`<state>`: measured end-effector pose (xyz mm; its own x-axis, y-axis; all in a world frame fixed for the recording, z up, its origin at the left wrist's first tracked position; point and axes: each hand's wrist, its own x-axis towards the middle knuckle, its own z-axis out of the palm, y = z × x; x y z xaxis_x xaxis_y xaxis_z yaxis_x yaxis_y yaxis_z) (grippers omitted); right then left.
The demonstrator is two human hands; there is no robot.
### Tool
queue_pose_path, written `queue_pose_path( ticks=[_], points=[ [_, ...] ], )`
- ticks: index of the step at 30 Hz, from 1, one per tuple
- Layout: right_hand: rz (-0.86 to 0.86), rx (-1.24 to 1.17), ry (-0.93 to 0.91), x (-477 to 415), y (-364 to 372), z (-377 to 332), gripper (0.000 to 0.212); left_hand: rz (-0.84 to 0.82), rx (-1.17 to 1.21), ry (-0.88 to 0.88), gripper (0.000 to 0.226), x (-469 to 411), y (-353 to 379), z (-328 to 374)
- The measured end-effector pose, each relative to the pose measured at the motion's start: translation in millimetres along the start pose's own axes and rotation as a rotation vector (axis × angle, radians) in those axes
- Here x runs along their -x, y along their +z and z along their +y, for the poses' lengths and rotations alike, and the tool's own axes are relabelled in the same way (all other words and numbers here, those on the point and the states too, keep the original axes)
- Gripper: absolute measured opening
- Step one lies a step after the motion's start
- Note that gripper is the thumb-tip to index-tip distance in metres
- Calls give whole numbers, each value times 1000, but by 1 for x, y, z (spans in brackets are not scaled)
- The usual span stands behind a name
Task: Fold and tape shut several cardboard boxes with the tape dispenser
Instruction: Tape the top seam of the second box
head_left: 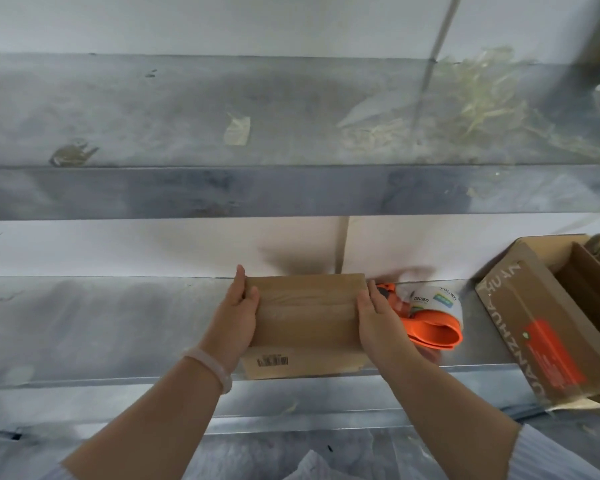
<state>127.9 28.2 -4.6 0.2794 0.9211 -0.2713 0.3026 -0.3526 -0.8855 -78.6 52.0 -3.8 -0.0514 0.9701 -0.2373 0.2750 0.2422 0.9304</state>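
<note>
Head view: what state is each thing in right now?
small box: flaps closed, held on the shelf between both hands.
left hand: grips the small box's left end.
right hand: grips its right end.
dispenser: lying on the shelf, unheld.
big box: open, overhanging the shelf's front edge.

A scuffed metal bench (101, 323) carries a flat brown box (305, 313) at its front edge, with an orange tape dispenser (430, 320) lying on its side just right of it. Further right an open carton (534, 323) sits askew, its near corner overhanging the edge. Above and behind, a metal shelf (187, 109) holds stuck tape scraps (237, 131) and a tangle of pale strands (482, 109).
</note>
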Motion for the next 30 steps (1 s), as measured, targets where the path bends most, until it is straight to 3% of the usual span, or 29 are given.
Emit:
queue_pose_path(
  ticks=[3, 5, 7, 9, 12, 23, 28, 30],
  points=[
    [76, 356, -324, 11, -2, -1, 54, 159, -346, 439, 44, 8, -4, 1],
    [93, 605, -671, 17, -2, 1, 50, 12, -699, 756, 47, 9, -7, -6],
    [-34, 856, -845, 21, 2, 11, 51, -165, -980, 883, 50, 11, -7, -14],
    [-115, 1042, -829, 22, 4, 17, 57, -211, -1108, 897, 53, 12, -8, -20],
    [-91, 1088, -748, 20, -7, 17, 67, -195, -1161, 877, 56, 11, -13, -24],
    [-131, 985, -632, 19, -12, 19, 81, -179, -1122, 693, 65, 19, -14, -17],
    [-131, 936, -527, 23, -8, 23, 104, -157, -1090, 585, 83, 21, -9, -18],
    [-139, 861, -476, 24, -7, 17, 96, -138, -1047, 597, 98, 18, -10, -17]
  ],
)
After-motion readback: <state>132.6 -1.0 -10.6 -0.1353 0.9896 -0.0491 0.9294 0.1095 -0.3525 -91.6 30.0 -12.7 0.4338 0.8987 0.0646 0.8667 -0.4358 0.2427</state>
